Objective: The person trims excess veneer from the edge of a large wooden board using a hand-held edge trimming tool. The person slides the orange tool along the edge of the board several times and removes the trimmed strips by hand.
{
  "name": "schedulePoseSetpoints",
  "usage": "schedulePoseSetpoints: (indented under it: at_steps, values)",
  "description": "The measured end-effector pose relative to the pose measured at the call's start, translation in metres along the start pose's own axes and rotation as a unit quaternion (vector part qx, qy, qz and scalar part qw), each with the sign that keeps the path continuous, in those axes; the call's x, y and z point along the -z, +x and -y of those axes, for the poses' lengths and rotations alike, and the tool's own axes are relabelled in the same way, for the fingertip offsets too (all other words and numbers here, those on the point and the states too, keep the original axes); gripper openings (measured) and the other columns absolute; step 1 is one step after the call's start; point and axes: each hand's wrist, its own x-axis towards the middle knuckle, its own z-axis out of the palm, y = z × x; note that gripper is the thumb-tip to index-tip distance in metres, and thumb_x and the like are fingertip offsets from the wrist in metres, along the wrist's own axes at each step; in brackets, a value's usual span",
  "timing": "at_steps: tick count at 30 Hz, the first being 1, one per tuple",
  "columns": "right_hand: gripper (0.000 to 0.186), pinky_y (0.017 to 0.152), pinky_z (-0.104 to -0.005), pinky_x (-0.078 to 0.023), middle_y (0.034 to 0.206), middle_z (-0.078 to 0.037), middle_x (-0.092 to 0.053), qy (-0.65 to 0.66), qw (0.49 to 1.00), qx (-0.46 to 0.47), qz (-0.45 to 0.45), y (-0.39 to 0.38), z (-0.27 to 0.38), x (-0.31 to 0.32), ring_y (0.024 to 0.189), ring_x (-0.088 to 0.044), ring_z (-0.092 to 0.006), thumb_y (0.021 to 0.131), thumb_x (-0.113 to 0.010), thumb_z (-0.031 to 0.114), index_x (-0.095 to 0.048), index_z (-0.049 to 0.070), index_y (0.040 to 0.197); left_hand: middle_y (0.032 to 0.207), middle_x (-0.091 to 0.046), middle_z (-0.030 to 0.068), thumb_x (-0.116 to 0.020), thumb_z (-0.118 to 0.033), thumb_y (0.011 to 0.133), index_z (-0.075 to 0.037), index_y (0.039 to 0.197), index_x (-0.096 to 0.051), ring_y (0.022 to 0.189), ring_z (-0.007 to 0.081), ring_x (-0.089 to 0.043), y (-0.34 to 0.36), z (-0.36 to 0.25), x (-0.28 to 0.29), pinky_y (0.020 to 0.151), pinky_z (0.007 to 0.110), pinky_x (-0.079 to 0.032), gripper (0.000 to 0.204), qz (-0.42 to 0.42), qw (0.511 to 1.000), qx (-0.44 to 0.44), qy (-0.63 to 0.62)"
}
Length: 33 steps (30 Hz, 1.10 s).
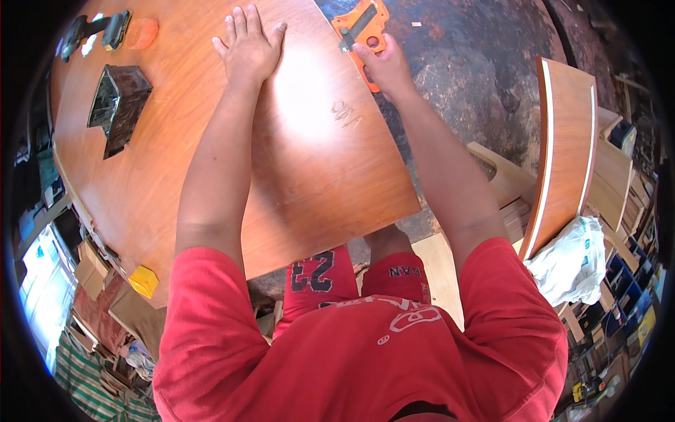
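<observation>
A large wood-grain board (309,218) lies in front of me. My left hand (249,49) presses flat on its far part, fingers spread and holding nothing. At the board's right edge, my right hand (388,69) is closed around an orange edge trimmer (362,27) with a grey metal plate. The trimmer sits against that edge; its exact contact is hard to see. Thin curled shavings (344,112) rest on the board between my forearms.
On the board's left lie a dark open box (126,102), a cordless drill (79,34) and an orange tub-like piece (143,33). A yellow tape measure (143,281) sits at the near left edge. A white-edged panel (566,133) and white plastic bag (573,260) stand right.
</observation>
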Motion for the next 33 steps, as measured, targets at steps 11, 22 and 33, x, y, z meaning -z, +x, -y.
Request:
schedulePoseSetpoints:
  at_steps: [11,22,33]
  values:
    - [0.029,0.071,-0.0241,-0.051,0.1,-0.008,-0.064,0.019,0.999,-0.041,0.006,-0.027,0.002,0.01,0.086,-0.063,-0.0104,0.089,-0.069,0.014,-0.05,0.001,0.106,0.16,-0.016,0.009,-0.033,-0.063,0.095,-0.014,0.153,-0.02,0.148,0.0264,-0.011,0.017,0.022,-0.03,0.116,0.057,-0.006,0.077,-0.071,0.997,-0.029,0.027]
    - [0.031,0.053,-0.0206,-0.045,0.097,-0.006,-0.064,-0.085,0.995,0.044,-0.007,0.017,-0.019,0.001,0.072,-0.06,-0.006,0.09,-0.068,0.013,-0.048,0.003,0.112,0.16,-0.016,0.0117,-0.033,-0.064,0.094,-0.013,0.153,-0.021,0.148,0.0284,-0.012,0.012,0.018,-0.028,0.116,0.058,-0.007,0.078,-0.075,0.996,-0.043,0.015]
    - [0.032,0.055,-0.021,-0.047,0.099,-0.007,-0.064,0.006,1.0,0.006,0.013,-0.013,-0.011,0.008,0.075,-0.061,-0.0065,0.09,-0.068,0.014,-0.047,0.002,0.112,0.16,-0.017,0.0116,-0.034,-0.063,0.094,-0.013,0.153,-0.022,0.148,0.0283,-0.012,0.013,0.02,-0.029,0.116,0.058,-0.007,0.078,-0.074,0.997,-0.036,0.01]
